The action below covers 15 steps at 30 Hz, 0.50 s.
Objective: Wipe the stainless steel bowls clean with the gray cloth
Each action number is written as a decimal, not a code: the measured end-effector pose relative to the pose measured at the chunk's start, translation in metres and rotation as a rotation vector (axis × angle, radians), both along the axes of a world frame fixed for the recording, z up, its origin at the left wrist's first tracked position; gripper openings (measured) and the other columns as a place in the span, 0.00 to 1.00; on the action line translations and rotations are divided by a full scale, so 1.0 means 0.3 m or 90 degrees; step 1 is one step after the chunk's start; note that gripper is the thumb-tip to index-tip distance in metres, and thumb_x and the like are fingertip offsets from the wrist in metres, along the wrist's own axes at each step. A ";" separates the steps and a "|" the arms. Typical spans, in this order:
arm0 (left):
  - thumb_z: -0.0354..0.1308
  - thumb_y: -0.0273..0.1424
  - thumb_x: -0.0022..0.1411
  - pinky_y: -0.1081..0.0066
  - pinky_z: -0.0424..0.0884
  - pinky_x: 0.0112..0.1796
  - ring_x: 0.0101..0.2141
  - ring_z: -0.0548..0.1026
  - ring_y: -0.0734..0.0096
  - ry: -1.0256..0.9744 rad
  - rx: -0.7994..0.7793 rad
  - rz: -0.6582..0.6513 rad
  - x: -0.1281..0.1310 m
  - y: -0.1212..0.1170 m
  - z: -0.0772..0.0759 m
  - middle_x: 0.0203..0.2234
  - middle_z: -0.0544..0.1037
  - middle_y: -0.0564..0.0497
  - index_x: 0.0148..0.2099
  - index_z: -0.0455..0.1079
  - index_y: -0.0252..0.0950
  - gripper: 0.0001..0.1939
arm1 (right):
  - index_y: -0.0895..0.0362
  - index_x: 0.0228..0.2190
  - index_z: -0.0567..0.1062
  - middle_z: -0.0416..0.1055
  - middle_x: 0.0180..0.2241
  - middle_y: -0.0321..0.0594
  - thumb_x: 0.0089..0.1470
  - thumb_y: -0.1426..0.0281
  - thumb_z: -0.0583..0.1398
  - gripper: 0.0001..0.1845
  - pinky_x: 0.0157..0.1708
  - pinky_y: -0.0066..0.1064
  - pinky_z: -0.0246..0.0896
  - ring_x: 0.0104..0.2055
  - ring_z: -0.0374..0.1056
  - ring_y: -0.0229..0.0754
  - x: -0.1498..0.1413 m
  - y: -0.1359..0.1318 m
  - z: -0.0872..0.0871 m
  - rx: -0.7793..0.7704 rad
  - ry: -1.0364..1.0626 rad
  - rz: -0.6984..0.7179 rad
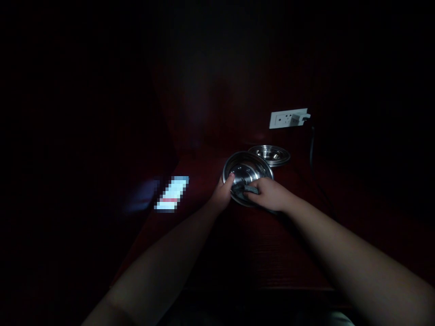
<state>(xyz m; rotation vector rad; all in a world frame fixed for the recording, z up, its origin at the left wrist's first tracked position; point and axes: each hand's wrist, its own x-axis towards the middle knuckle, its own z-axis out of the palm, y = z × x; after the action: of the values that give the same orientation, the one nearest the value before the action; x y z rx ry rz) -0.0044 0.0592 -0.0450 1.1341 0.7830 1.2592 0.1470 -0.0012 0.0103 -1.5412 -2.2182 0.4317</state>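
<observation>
A shiny metal bowl (249,163) is tilted toward me above the dark red table. My left hand (223,192) grips its left rim, thumb on the inside and the other fingers hidden behind it. Inside the bowl my right hand (267,192) is closed on a dark grey cloth (250,189), which touches the inner wall. Behind and to the right, a stack of metal bowls (270,156) stands on the table.
A lit phone (172,194), its screen blurred out, lies near the left edge of the dark red table (265,253). On the back wall is a white power socket (280,119) with a plugged-in charger (301,118). A dark cable (311,149) hangs down on the right. The surroundings are very dark.
</observation>
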 end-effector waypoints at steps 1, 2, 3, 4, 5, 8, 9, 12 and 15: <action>0.55 0.45 0.54 0.63 0.60 0.53 0.52 0.67 0.59 0.004 0.001 0.002 -0.001 0.001 -0.001 0.51 0.70 0.44 0.53 0.65 0.35 0.28 | 0.58 0.21 0.73 0.69 0.19 0.39 0.49 0.63 0.55 0.14 0.24 0.28 0.52 0.21 0.62 0.36 0.000 0.000 0.000 -0.001 0.000 -0.001; 0.55 0.45 0.54 0.62 0.60 0.53 0.52 0.67 0.59 0.009 0.002 0.004 -0.002 0.000 0.000 0.51 0.71 0.44 0.53 0.65 0.35 0.28 | 0.58 0.22 0.73 0.69 0.19 0.38 0.49 0.63 0.55 0.13 0.24 0.28 0.52 0.21 0.62 0.36 0.000 0.000 -0.001 -0.002 0.001 0.002; 0.55 0.44 0.54 0.62 0.60 0.54 0.52 0.67 0.59 0.013 0.002 0.005 -0.002 -0.001 0.002 0.51 0.71 0.44 0.53 0.65 0.35 0.28 | 0.58 0.22 0.73 0.69 0.19 0.38 0.49 0.63 0.55 0.13 0.24 0.28 0.52 0.21 0.62 0.36 -0.001 0.000 -0.002 -0.004 0.005 0.010; 0.55 0.44 0.54 0.62 0.59 0.54 0.52 0.67 0.59 0.017 0.003 0.004 -0.003 -0.003 0.005 0.51 0.71 0.44 0.53 0.65 0.35 0.28 | 0.58 0.22 0.73 0.69 0.19 0.37 0.49 0.64 0.55 0.13 0.24 0.27 0.52 0.22 0.62 0.36 -0.002 0.000 -0.003 -0.004 0.013 0.024; 0.55 0.44 0.55 0.62 0.59 0.54 0.52 0.67 0.59 0.021 0.002 0.004 -0.003 -0.006 0.009 0.51 0.71 0.44 0.53 0.65 0.35 0.27 | 0.58 0.21 0.72 0.69 0.19 0.36 0.49 0.64 0.55 0.12 0.24 0.27 0.52 0.22 0.61 0.35 -0.005 -0.001 -0.005 -0.002 0.025 0.040; 0.53 0.43 0.56 0.63 0.59 0.54 0.53 0.66 0.59 0.027 -0.012 0.014 -0.002 -0.019 0.027 0.52 0.70 0.43 0.53 0.65 0.34 0.25 | 0.57 0.21 0.70 0.67 0.20 0.34 0.51 0.65 0.54 0.12 0.25 0.26 0.52 0.22 0.61 0.34 -0.014 -0.006 -0.010 0.003 0.076 0.103; 0.53 0.42 0.57 0.63 0.59 0.54 0.53 0.66 0.59 0.031 -0.018 0.015 -0.001 -0.022 0.032 0.52 0.70 0.43 0.52 0.65 0.34 0.24 | 0.57 0.21 0.70 0.67 0.20 0.34 0.51 0.66 0.54 0.12 0.25 0.26 0.53 0.23 0.61 0.34 -0.017 -0.007 -0.011 0.004 0.090 0.121; 0.52 0.41 0.58 0.63 0.59 0.54 0.52 0.67 0.60 0.031 -0.018 0.021 0.001 -0.026 0.038 0.51 0.70 0.43 0.52 0.65 0.33 0.23 | 0.58 0.23 0.70 0.67 0.22 0.34 0.52 0.68 0.53 0.10 0.27 0.25 0.53 0.25 0.61 0.34 -0.022 -0.008 -0.012 0.005 0.103 0.152; 0.53 0.42 0.57 0.64 0.59 0.54 0.52 0.67 0.61 0.023 -0.009 0.020 0.002 -0.018 0.026 0.51 0.71 0.44 0.52 0.66 0.34 0.24 | 0.58 0.24 0.71 0.67 0.21 0.34 0.51 0.67 0.54 0.09 0.26 0.25 0.53 0.24 0.61 0.34 -0.021 -0.007 -0.013 -0.012 0.098 0.147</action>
<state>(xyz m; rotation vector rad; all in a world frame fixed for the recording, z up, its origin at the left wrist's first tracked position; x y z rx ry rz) -0.0039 0.0536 -0.0371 1.1390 0.8384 1.2608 0.1408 -0.0034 0.0064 -1.2202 -2.2828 0.6201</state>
